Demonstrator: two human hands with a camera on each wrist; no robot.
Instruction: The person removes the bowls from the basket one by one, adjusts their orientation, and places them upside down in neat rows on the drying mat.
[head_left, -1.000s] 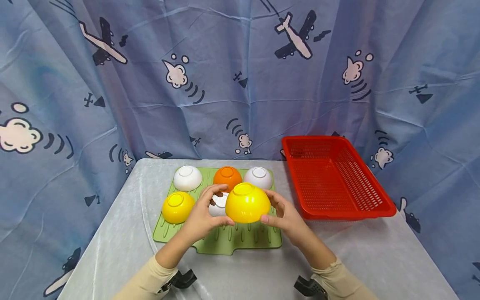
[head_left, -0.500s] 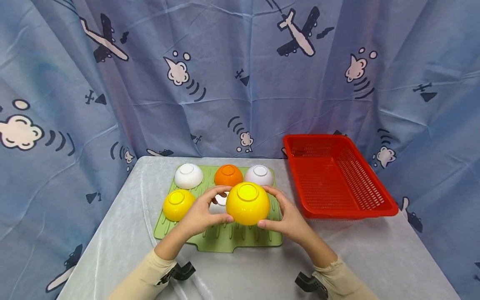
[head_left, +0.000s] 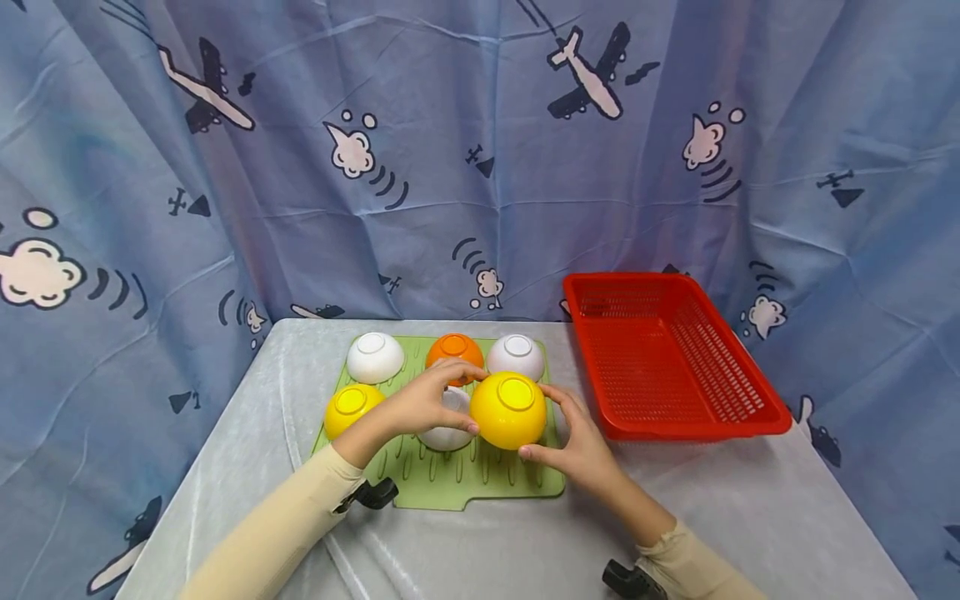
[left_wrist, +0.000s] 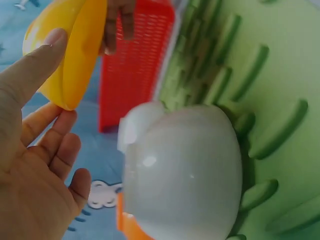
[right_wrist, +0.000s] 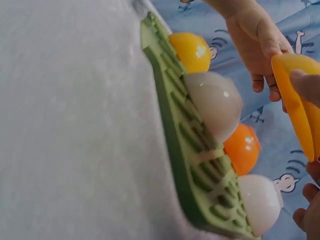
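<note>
A yellow bowl [head_left: 510,412], bottom up, is held between both hands over the right part of a green drying mat [head_left: 435,496]. My left hand [head_left: 423,404] pinches its left side; in the left wrist view the thumb lies on the outer wall and fingertips touch the rim. My right hand [head_left: 583,442] grips the opposite side, thumb low and fingers behind. A white bowl [head_left: 446,437] stands inverted on the mat, partly covered by my left hand. Another yellow bowl [head_left: 348,408] sits at the mat's left, partly behind my left wrist.
Along the mat's back row stand a white bowl [head_left: 375,358], an orange bowl [head_left: 453,348] and another white bowl [head_left: 517,357], all upside down. A red perforated basket [head_left: 693,429] occupies the table's right side. A blue patterned curtain [head_left: 420,233] hangs behind the table.
The yellow bowl has shifted slightly right with both hands around it. My left hand has reached further right, uncovering more of the front white bowl and overlapping the other yellow bowl.
</note>
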